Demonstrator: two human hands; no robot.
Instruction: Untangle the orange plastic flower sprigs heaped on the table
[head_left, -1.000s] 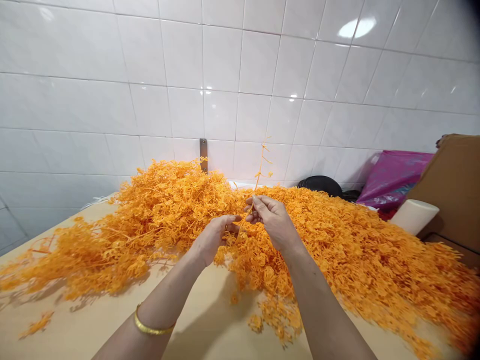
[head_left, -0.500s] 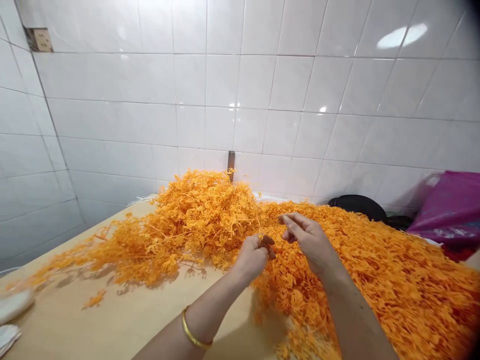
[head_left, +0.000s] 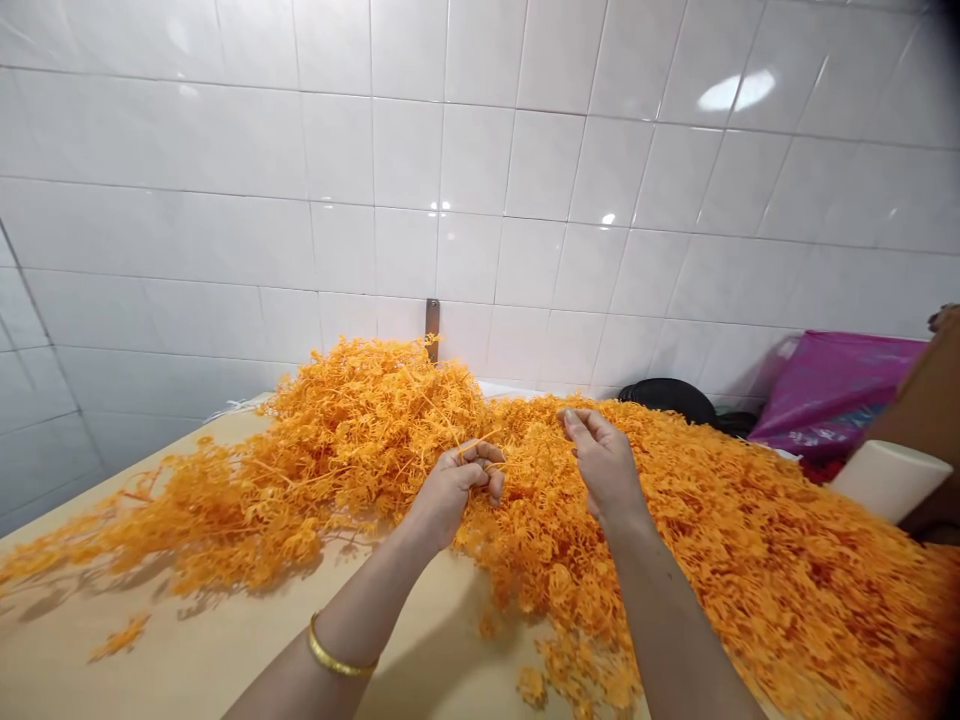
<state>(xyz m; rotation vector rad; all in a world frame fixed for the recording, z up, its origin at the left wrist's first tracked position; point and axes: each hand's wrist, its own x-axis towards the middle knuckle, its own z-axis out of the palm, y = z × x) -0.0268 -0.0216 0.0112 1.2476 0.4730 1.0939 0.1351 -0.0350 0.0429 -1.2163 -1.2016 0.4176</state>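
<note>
My left hand point(head_left: 447, 497), with a gold bangle point(head_left: 337, 655) on its wrist, is closed around a thin orange plastic stem point(head_left: 480, 440) at the front of a bushy pile of orange artificial flower sprays point(head_left: 352, 430). To its right, my right hand point(head_left: 607, 465) hovers over a wide heap of loose orange artificial flowers point(head_left: 735, 540). Its thumb and fingertips are pinched together; what lies between them blends into the orange behind and cannot be made out. The two hands are apart.
A tan table point(head_left: 247, 660) carries both heaps, and one stray orange sprig point(head_left: 120, 638) lies at the left. Along the tiled wall point(head_left: 480, 160) are a black round object point(head_left: 667, 397) and a purple bag point(head_left: 832, 390). A white cylinder point(head_left: 889, 480) stands at the right.
The view has swung right, bringing the white cylinder and a brown box edge into sight. My hands have moved further apart, and the right fingers have closed into a tighter pinch.
</note>
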